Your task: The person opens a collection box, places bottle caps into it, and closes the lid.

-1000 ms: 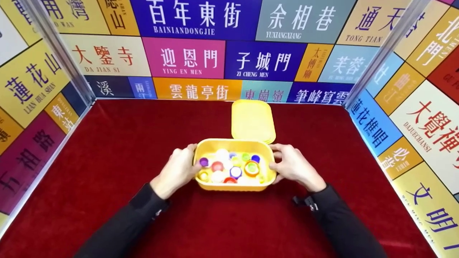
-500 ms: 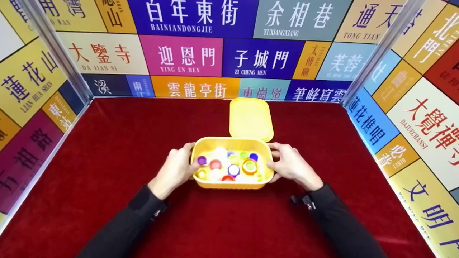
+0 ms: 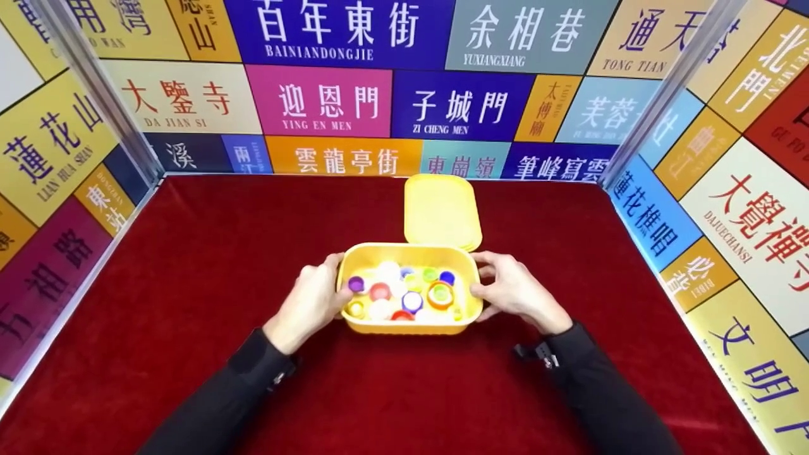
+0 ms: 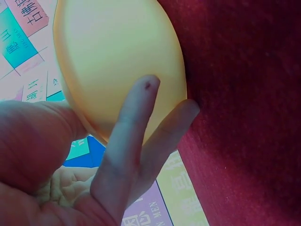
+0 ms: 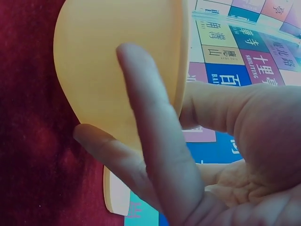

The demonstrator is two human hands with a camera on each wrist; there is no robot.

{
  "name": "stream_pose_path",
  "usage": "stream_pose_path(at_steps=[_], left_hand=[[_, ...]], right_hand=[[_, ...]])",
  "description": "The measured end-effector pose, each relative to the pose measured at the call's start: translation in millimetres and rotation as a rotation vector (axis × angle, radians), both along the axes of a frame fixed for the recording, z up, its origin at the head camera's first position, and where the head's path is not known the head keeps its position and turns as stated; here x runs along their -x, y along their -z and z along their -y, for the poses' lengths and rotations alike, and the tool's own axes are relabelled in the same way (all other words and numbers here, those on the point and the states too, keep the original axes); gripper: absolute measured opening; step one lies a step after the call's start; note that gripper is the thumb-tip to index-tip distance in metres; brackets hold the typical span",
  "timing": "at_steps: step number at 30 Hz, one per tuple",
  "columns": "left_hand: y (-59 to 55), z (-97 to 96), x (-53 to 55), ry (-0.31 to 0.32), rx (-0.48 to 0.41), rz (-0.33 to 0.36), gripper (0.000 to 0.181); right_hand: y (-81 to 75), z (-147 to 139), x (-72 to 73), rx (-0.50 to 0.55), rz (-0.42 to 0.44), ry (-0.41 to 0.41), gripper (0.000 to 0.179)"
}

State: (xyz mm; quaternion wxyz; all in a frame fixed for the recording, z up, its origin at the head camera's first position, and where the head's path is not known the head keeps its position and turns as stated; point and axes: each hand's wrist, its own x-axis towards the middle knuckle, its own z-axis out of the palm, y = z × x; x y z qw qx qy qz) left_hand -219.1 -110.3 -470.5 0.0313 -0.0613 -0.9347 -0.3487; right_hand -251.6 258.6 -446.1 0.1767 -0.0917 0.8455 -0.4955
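A yellow plastic box (image 3: 404,328) sits open-topped on the red cloth, directly in front of me. Inside lie several bottle caps in mixed colours, among them a purple cap (image 3: 356,284), a dark blue cap (image 3: 447,277) and an orange cap (image 3: 440,294) with green in it. My left hand (image 3: 310,298) grips the box's left end, thumb over the rim. The right hand (image 3: 519,292) holds the opposite end the same way. In the left wrist view, fingers (image 4: 134,113) lie along the outer wall; the right wrist view has fingers (image 5: 153,108) against the other end.
Just behind the box lies a yellow lid (image 3: 442,212), flat on the red cloth (image 3: 253,215). Panels (image 3: 316,101) with Chinese place names wall in the back and both sides. Metal posts (image 3: 670,95) stand at the back corners.
The head view has shifted slightly. Both hands keep their hold on the box, and box, caps and lid stay in place.
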Motion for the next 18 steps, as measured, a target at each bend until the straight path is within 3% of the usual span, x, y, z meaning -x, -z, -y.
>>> stream_pose_path(at_steps=[18], left_hand=[[0.6, 0.2, -1.2, -0.011, 0.003, 0.004, 0.069]], right_hand=[[-6.1, -3.9, 9.0, -0.027, 0.016, -0.003, 0.066]])
